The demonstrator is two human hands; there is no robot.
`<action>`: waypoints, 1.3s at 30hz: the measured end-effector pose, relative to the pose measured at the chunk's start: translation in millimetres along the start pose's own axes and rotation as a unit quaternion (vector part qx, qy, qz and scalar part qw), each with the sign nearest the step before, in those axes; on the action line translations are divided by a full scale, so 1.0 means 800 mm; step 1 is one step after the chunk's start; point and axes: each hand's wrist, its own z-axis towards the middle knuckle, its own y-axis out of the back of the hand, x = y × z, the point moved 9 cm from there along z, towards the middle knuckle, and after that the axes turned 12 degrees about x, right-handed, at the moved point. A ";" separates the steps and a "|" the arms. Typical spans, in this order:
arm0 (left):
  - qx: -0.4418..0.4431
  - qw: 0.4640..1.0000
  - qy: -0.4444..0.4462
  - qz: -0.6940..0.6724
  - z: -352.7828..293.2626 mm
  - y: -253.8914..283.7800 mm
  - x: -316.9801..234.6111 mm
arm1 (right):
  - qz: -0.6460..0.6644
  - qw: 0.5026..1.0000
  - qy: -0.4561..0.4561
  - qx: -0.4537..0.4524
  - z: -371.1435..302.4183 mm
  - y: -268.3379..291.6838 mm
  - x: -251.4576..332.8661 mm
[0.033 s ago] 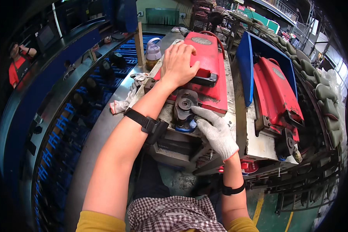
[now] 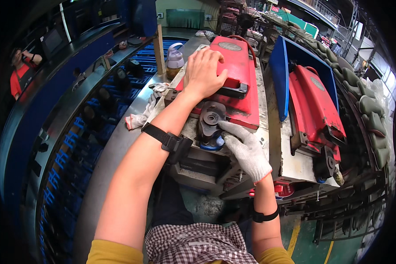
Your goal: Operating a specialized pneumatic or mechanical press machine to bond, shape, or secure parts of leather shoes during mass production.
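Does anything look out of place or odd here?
Only the right hand is gloved; the left hand, at the red cover, is bare. A crumpled white glove lies on the metal table. Otherwise nothing stands out.

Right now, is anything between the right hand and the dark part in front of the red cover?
Nothing visible: the gloved right hand has its fingers at the right side of the dark part, apparently touching it.

Mustard sleeves (image 2: pixel 114 252) accompany black wristbands (image 2: pixel 265 217), a checked garment (image 2: pixel 196 244) and one white glove (image 2: pixel 247 154).
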 end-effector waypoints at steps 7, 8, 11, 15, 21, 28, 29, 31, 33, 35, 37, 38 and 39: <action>-0.005 1.000 0.010 0.003 -0.002 -0.001 0.004 | -0.007 1.000 0.003 -0.005 0.000 0.000 0.000; -0.007 1.000 0.010 0.002 -0.002 -0.001 0.004 | -0.019 1.000 0.019 -0.011 0.000 0.002 0.002; -0.010 1.000 0.010 0.004 -0.002 -0.001 0.003 | 0.010 1.000 -0.006 -0.014 0.000 0.001 -0.004; -0.026 1.000 0.004 0.006 -0.003 0.001 0.002 | 0.038 0.999 -0.016 -0.020 -0.002 0.000 -0.004; -0.036 0.999 -0.003 0.009 -0.001 -0.001 0.001 | 0.385 0.913 -0.079 0.108 -0.001 -0.019 -0.019; -0.048 0.999 -0.009 0.010 -0.003 0.001 0.000 | 0.473 0.878 -0.063 0.031 -0.007 -0.023 -0.038; -0.068 0.997 -0.030 0.034 -0.005 0.005 -0.006 | 0.472 0.879 -0.064 0.031 -0.007 -0.024 -0.036; -0.089 0.993 -0.050 0.056 -0.007 0.010 -0.014 | 0.468 0.880 -0.077 0.008 -0.008 -0.023 -0.038; -0.071 0.996 -0.041 0.048 -0.008 0.010 -0.014 | 0.425 0.902 -0.075 0.004 -0.011 -0.035 -0.031; -0.059 0.996 -0.064 0.000 -0.007 0.018 -0.019 | 0.374 0.926 -0.056 -0.010 -0.015 -0.062 -0.023; -0.044 0.994 -0.088 -0.050 -0.012 0.022 -0.021 | 0.394 0.917 -0.042 -0.052 -0.014 -0.074 -0.018; -0.004 0.992 -0.098 -0.079 -0.014 0.018 -0.023 | 0.400 0.913 -0.050 -0.070 -0.017 -0.075 -0.019; 0.034 0.988 -0.106 -0.104 -0.014 0.016 -0.025 | 0.400 0.913 -0.049 -0.068 -0.017 -0.075 -0.019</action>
